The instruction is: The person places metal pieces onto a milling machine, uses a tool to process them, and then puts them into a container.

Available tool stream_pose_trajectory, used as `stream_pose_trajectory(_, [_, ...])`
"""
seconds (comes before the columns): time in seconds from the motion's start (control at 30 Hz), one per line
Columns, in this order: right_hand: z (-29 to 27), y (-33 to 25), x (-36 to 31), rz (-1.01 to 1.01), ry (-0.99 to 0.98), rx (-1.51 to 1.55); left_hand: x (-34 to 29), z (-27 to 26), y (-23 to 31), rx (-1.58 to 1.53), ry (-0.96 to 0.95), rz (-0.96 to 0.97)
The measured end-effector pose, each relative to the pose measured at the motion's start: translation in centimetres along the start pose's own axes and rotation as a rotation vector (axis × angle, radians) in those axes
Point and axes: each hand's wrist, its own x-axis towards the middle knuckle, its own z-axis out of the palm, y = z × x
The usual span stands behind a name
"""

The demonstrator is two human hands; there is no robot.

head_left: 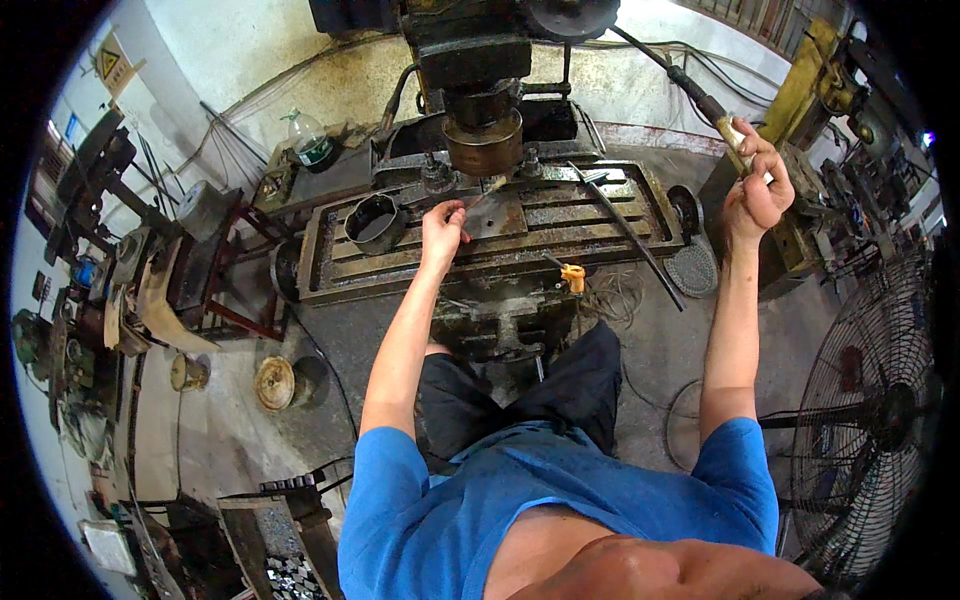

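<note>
My left hand is closed in a pinch on a small thin brush. The brush's pale tip points to the far right, just below the machine's round spindle head and above a plate on the slotted metal worktable. A dark round pot of dark liquid stands on the worktable, left of that hand. Up at the right, my right hand is curled around the pale-wrapped end of a long lever handle; some of its fingers are lifted.
A long metal bar lies across the worktable's right side and sticks out past its front edge. A yellow-orange fitting hangs at the front. A large caged fan stands at right; an open bucket is on the floor at left.
</note>
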Motion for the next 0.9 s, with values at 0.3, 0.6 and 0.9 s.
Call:
stream_pose_trajectory(0.3, [0.0, -0.4, 4.2, -0.061, -0.044, -0.052, 0.6, 0.4, -0.4, -0.077, 0.016, -0.055])
stream_pose_trajectory(0.6, [-0.9, -1.1, 13.3, -0.19, -0.377, -0.148, 1.6, 0.8, -1.7, -0.012, 0.103, 0.037])
stream_pose_trajectory(0.9, [2.3, 0.4, 20.9, -0.174, -0.159, -0.13, 1.8, 0.3, -3.1, 0.151, 0.365, 0.133])
